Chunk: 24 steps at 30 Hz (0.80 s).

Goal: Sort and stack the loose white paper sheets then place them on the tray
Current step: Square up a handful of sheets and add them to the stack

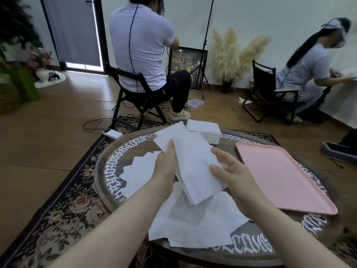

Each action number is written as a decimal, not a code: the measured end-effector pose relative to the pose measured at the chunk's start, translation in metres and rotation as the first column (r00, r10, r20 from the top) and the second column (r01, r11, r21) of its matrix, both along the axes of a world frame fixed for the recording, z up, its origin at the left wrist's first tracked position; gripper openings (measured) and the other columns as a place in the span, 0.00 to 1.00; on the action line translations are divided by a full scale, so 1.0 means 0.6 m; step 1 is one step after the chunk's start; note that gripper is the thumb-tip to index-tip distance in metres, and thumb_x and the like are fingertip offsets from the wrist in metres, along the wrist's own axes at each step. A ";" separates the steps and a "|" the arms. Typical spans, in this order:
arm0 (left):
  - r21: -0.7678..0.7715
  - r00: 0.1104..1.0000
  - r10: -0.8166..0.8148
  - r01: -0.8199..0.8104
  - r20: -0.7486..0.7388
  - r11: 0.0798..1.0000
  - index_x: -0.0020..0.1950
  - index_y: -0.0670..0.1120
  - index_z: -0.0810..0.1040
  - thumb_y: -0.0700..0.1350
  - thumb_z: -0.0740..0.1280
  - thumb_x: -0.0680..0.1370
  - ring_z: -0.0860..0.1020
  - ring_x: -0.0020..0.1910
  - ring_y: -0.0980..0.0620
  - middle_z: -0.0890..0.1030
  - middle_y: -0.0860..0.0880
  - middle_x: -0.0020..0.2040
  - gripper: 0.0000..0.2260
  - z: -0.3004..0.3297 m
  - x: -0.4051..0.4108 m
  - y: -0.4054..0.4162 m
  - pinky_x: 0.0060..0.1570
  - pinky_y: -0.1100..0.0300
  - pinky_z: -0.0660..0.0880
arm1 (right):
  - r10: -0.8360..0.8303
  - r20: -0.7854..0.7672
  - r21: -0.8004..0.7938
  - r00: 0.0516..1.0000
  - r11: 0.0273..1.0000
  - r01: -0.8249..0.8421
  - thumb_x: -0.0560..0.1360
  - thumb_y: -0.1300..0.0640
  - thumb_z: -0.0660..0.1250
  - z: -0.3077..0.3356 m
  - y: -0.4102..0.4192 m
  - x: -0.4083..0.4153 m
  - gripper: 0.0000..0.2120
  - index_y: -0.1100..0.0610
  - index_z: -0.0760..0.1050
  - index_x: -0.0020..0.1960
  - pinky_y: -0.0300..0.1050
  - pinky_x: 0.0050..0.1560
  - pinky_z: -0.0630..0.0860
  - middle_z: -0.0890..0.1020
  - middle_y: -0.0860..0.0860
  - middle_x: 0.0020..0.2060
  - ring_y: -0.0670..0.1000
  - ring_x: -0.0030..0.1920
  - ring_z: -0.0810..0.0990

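Two bare arms reach in from the bottom edge over a round dark bench (108, 169) with white letters painted around its rim. Loose paper sheets (195, 223) lie in a messy heap on the near part of the bench, and more poke out to the left. The left hand (167, 165) holds a bundle of sheets (193, 169) up above the heap; its thumb lies on top and its fingers are hidden under the paper, so it grips the bundle. The right hand (234, 175) is at the bundle's right edge, palm up, with its fingers (218, 153) spread and loose; I cannot tell if they touch the paper. One sheet sticks up crooked at the far end of the bundle.

A neat stack of sheets (207, 132) sits at the far edge of the bench. A pink tray (280, 175) lies on the right side of the bench, just beside the right hand, with nothing on it.

Under the bench is a dark rug (67, 206) with flowers on it, on a brown wood floor (38, 136). A small white box (112, 133) lies on the floor past the bench. Farther back, a person in a white shirt (143, 51) sits on a black chair with their back turned. Another person (309, 68) sits at the right. Fluffy dry grass (229, 53) stands by the white wall, next to a picture frame (185, 64) and a black stand.
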<state>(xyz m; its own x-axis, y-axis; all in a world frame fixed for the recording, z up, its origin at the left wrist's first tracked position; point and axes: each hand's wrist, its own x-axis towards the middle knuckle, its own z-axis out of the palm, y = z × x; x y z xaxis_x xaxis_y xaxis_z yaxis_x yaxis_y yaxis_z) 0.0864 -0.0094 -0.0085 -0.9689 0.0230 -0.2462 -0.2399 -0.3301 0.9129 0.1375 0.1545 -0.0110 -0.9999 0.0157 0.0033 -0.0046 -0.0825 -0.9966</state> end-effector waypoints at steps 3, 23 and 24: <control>0.097 0.993 -0.113 0.116 -0.040 0.989 0.53 0.48 0.82 0.65 0.55 0.80 0.85 0.45 0.50 0.87 0.50 0.46 0.25 0.007 0.008 -0.001 0.41 0.55 0.79 | -0.072 0.009 -0.005 0.997 0.997 0.072 0.78 0.65 0.65 0.003 0.005 0.000 0.17 0.49 0.74 0.64 0.42 0.39 0.80 0.87 0.52 0.47 0.51 0.45 0.85; 0.343 0.986 0.148 -0.114 -0.074 0.932 0.64 0.41 0.77 0.40 0.64 0.81 0.84 0.44 0.53 0.84 0.49 0.52 0.12 0.018 -0.006 -0.018 0.38 0.59 0.82 | 0.144 0.172 0.083 0.974 0.984 -0.160 0.69 0.55 0.71 -0.007 0.026 0.009 0.17 0.57 0.82 0.56 0.41 0.49 0.81 0.86 0.54 0.51 0.51 0.49 0.85; 0.325 0.982 0.171 -0.138 -0.074 0.936 0.64 0.41 0.77 0.40 0.65 0.81 0.84 0.45 0.53 0.84 0.49 0.53 0.12 0.019 -0.008 -0.022 0.40 0.59 0.82 | 0.117 0.163 0.050 0.980 0.991 -0.126 0.70 0.56 0.70 -0.007 0.030 0.008 0.15 0.58 0.83 0.55 0.41 0.48 0.82 0.86 0.54 0.50 0.51 0.48 0.85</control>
<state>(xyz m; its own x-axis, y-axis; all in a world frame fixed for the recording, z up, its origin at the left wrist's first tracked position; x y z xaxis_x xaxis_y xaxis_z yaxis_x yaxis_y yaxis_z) 0.0816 -0.0225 0.0030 -0.9860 -0.0679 -0.1525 -0.0758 -0.6319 0.7714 0.1425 0.1726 -0.0149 -0.9821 -0.1012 -0.1590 0.1611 -0.0130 -0.9869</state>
